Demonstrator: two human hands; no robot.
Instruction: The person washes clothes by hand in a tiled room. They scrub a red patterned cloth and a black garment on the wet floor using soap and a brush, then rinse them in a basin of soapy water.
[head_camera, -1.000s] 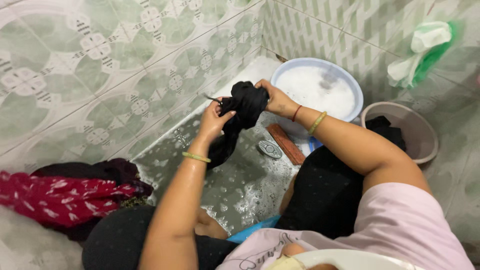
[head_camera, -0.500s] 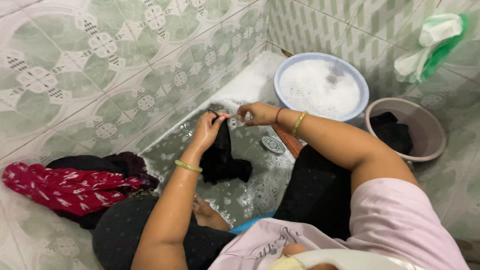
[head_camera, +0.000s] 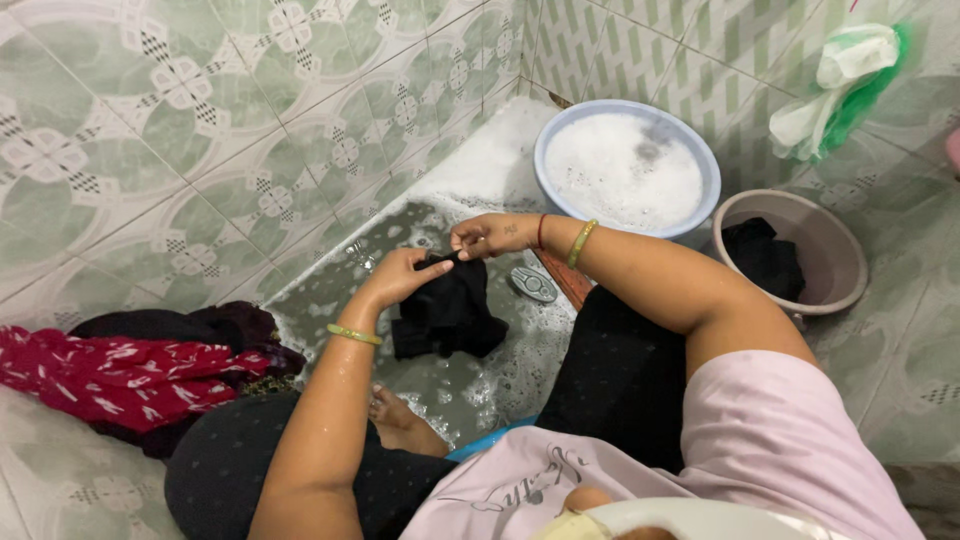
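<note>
A wet black garment (head_camera: 448, 318) lies on the soapy tiled floor (head_camera: 470, 385) in front of me. My left hand (head_camera: 400, 277) grips its upper edge, and my right hand (head_camera: 487, 236) pinches the same edge just to the right. Both wrists wear bangles. Most of the cloth rests bunched on the wet floor below my hands.
A blue basin (head_camera: 628, 167) full of suds stands by the wall. A beige bucket (head_camera: 790, 250) holds dark cloth. A scrub brush (head_camera: 535, 284) and a brown wooden bar (head_camera: 567, 285) lie under my right forearm. Red patterned and dark clothes (head_camera: 130, 372) are piled at the left. A green-white bag (head_camera: 840, 85) hangs on the wall.
The black garment was held up bunched in both hands a second ago; it has come down onto the wet floor, and both hands now hold its upper edge low.
</note>
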